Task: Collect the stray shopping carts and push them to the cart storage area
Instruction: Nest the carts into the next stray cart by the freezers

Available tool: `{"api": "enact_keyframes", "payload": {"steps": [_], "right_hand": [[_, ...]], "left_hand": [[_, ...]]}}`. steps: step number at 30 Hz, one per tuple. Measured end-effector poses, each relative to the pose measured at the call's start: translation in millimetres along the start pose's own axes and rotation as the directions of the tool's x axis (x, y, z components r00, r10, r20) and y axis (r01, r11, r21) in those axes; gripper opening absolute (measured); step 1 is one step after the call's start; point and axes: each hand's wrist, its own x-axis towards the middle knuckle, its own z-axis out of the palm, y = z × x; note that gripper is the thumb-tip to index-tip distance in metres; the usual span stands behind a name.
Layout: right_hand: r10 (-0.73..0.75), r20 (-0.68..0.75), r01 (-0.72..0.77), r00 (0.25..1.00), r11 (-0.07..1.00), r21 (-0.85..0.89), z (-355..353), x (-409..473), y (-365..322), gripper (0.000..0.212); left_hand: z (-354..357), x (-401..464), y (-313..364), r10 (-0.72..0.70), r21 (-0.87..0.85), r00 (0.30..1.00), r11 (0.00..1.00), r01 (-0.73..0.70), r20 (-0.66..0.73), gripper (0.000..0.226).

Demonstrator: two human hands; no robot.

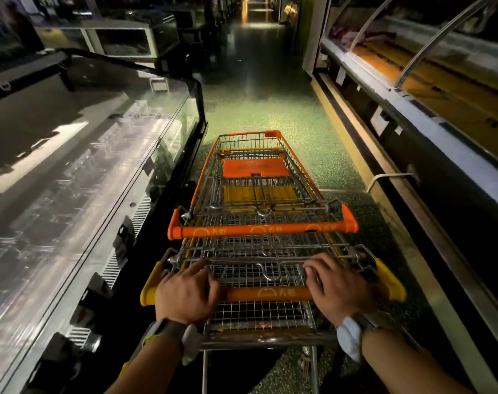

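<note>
Dim store aisle, freezer case left of the hands, chiller shelving right. Left hand and right hand both wrapped over the rear handle, spread wide, probably for steering. Nested shopping carts directly ahead of hands, pointing down the aisle.

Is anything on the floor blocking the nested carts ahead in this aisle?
Nothing visible does. Both hands, left and right, grip the rear cart's handle, and the floor ahead of the front cart looks bare between the glass case and the shelving. The far end is too dark to judge.
</note>
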Motion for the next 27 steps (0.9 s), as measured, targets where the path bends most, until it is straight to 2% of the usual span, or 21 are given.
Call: {"api": "enact_keyframes", "payload": {"steps": [5, 12, 18, 22, 27], "right_hand": [[0.000, -0.030, 0.000, 1.000, 1.000, 0.001, 3.5, 16.2, 3.3, 0.051], [0.007, -0.047, -0.007, 0.999, 1.000, 0.008, 11.2, 43.9, 13.7, 0.049], [0.031, -0.005, -0.031, 1.000, 0.999, -0.013, 17.8, 78.0, 24.0, 0.050], [0.048, 0.029, -0.047, 0.998, 0.998, -0.032, 25.5, 113.9, 33.6, 0.051], [0.045, 0.129, -0.034, 0.991, 0.995, -0.090, 27.8, 151.4, 39.4, 0.058]], "left_hand": [[8.0, 15.4, 1.0, 0.003, 0.006, 0.999, 1.000, -0.003, -0.036, 0.047], [22.0, 44.1, -0.2, 0.024, -0.001, 0.998, 1.000, -0.024, -0.057, 0.042], [36.4, 80.1, 0.7, 0.037, 0.032, 0.998, 0.999, -0.035, -0.057, 0.041], [53.9, 116.6, -3.2, 0.037, -0.015, 0.999, 0.999, -0.038, -0.032, 0.037], [67.6, 154.7, -5.6, 0.056, -0.023, 0.997, 0.998, -0.058, -0.050, 0.034]]}}
